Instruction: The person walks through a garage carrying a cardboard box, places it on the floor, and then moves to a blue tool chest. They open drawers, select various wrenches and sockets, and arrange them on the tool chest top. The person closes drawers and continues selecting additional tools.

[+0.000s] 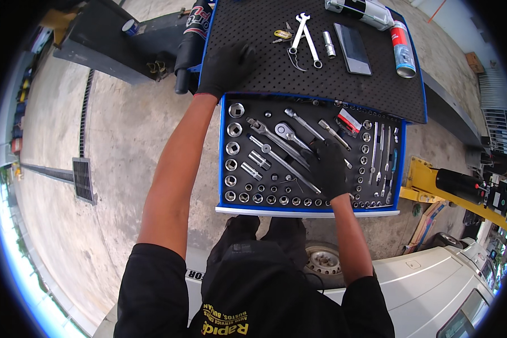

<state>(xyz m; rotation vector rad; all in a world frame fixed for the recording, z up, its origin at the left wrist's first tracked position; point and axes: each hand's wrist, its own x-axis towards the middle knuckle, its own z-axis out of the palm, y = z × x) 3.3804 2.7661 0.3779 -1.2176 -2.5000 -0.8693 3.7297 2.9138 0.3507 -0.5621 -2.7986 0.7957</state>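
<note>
My left hand (228,67), in a black glove, rests open on the black perforated mat (253,79) on top of a blue tool cart. Below it a drawer (224,152) is pulled out, filled with sockets and drive tools in black foam. Over its right half reaches my right hand (329,169), also black-gloved. Its fingers are at the handle end of a ratchet (286,131) and close to a chrome extension bar (303,123). Black glove against black foam hides whether they grip anything. Left of that hand lie a long breaker bar (277,141) and a sliding T-bar (287,168).
On the mat lie two combination wrenches (301,34), keys with a yellow tag (283,35), a deep socket (328,45), a phone (353,49) and a spray can (402,50). A yellow lift arm (419,177) stands right; a white vehicle (422,276) is behind me.
</note>
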